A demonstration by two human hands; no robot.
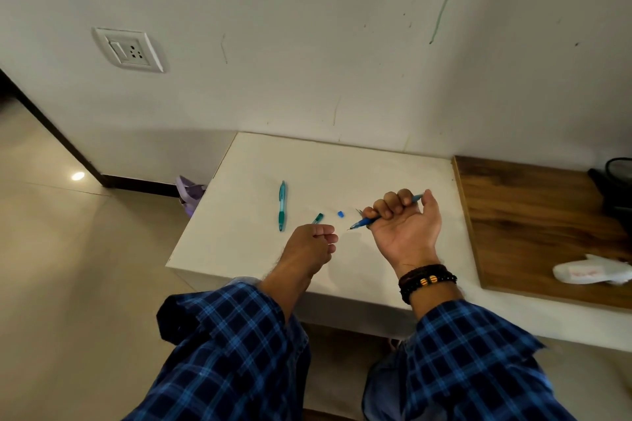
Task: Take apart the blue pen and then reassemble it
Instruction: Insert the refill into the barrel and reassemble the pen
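Gripping hand: our right hand is palm-up with the fingers curled round the blue pen and the thumb raised at its far end.
Free hand: our left hand has its fingers bunched against the thumb. We cannot tell whether it pinches anything.
Pen, place: it lies across the right hand's curled fingers, above the table, with both ends sticking out of the fist.
Pen, long axis: it runs slantwise from beyond the right thumb down to the fine tip on the finger side.
Pen, heading: the tip points toward the left hand's fingertips, with a gap between them.
Loose part: a small blue piece lies on the table between the two hands, just past the pen tip.
Other stock: a green piece is at the left hand's knuckles, and a green pen lies farther out on that hand's outer side.
Wrist: the right wrist wears dark bracelets.
Step, our judgement: the pen looks partly apart, and the next part should come off, or go back on, at the tip end.
Method, our advice: we should keep the right grip firm and well back from the tip. We should bring the left fingers straight along the pen's axis, then pull or twist in line with it and never sideways. Small parts should stay close to the hands.
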